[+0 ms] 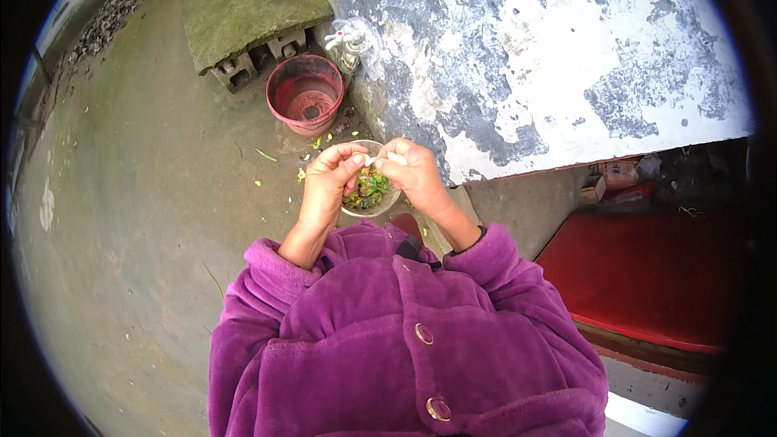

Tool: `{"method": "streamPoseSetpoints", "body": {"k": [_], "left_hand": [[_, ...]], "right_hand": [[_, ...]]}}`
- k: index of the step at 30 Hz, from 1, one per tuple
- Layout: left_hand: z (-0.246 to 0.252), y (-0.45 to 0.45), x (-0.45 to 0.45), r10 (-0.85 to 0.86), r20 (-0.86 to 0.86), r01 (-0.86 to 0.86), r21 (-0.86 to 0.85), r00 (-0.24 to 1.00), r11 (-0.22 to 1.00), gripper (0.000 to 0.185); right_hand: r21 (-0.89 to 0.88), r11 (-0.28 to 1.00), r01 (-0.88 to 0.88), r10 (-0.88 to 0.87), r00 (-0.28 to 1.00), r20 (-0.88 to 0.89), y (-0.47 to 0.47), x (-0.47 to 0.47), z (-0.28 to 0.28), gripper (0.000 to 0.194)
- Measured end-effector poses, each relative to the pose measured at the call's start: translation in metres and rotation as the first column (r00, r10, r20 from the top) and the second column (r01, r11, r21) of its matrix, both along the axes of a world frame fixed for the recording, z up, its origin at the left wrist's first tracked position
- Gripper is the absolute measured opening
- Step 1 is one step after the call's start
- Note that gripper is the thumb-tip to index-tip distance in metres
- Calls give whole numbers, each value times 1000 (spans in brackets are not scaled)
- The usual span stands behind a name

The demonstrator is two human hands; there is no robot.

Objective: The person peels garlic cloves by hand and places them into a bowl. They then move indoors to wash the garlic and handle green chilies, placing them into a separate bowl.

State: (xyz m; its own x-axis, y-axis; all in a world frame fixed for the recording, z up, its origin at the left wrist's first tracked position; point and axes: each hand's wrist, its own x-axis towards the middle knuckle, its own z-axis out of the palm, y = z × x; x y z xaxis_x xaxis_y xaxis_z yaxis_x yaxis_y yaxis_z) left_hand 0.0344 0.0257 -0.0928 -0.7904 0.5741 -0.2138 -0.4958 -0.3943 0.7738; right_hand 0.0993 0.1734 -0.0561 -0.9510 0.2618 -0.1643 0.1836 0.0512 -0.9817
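My left hand (325, 185) and my right hand (419, 179) meet at the fingertips in front of my purple coat. Between the left thumb and fingers is a small whitish piece (368, 159), too small to name. A pale, rounded piece (397, 158) shows at the curled fingers of my right hand, whose fingertips touch the whitish piece as well. Below both hands is a round, pale-rimmed bowl (368, 214), partly hidden by them. Green and yellow plant scraps (371, 187) lie inside it.
A red plastic bucket (305, 97) stands beyond the bowl, near a mossy slab (249, 9) on hollow blocks. To the right rises a peeling plastered wall (485, 60), with a water tap (347, 42) wrapped in plastic beside it. A red panel (643, 279) is at lower right.
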Motion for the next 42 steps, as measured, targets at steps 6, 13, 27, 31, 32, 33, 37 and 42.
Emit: {"method": "streamPoseSetpoints", "body": {"k": [6, 13, 27, 31, 32, 33, 37, 42], "left_hand": [[-2, -2, -1, -40, 62, 37, 36, 997, 999, 14], [-7, -6, -9, -62, 226, 26, 160, 972, 987, 14], [5, 1, 1, 49, 17, -47, -86, 999, 995, 9], [8, 3, 6, 101, -82, -112, -142, 991, 984, 7], [8, 4, 7, 114, -99, -128, -152, 989, 980, 7], [7, 5, 8, 127, -115, -145, -162, 985, 976, 7], [6, 11, 15, 213, -168, -238, -144, 963, 961, 7], [8, 17, 21, 250, -218, -278, -109, 943, 954, 7]], "right_hand": [[-129, 991, 30, -31, 1000, -1, 1, 4, -1, 10], [-2, 997, 73, -73, 996, 48, 14, 7, -9, 14], [381, 921, -81, 115, 991, -67, 2, 0, 3, 17], [404, 913, -54, 87, 994, -64, 0, -1, 3, 16], [396, 917, -45, 86, 993, -85, -1, -2, 2, 15], [395, 918, -35, 77, 993, -91, -2, -2, 2, 15], [412, 911, 34, 31, 988, -149, -6, -1, 3, 14], [392, 918, 56, -22, 996, -90, -8, -1, 5, 16]]}}
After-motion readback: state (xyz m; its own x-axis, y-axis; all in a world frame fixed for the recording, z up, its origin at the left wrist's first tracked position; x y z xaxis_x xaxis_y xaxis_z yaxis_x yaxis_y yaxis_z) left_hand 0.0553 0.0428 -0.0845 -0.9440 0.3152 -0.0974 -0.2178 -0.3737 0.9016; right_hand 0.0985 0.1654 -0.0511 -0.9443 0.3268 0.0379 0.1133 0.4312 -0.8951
